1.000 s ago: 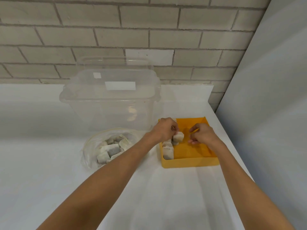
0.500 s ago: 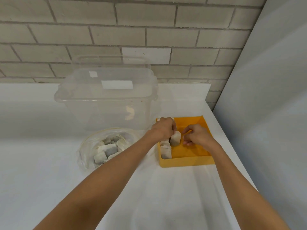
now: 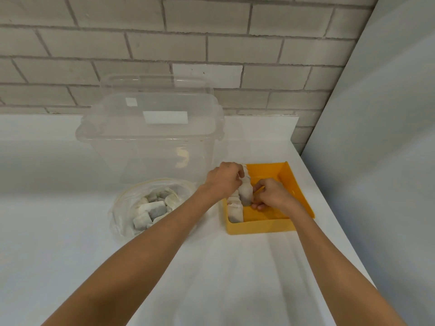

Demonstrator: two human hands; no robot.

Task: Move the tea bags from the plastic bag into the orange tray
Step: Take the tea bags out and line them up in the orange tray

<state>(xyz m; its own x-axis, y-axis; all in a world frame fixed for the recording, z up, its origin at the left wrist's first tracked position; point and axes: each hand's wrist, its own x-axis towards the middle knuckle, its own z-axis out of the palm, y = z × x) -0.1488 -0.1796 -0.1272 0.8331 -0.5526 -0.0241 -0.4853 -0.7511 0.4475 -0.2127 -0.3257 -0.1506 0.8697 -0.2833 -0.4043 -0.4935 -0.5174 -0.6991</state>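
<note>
Both hands meet over a tea bag (image 3: 245,195) standing upright: the left hand (image 3: 223,180) curls closed on its top, the right hand (image 3: 270,195) pinches its side. Just below the fingers, a few bags already line the left wall of the orange tray (image 3: 261,225). Farther left, the plastic bag (image 3: 122,215) holds many more; judged roughly a third done.
</note>
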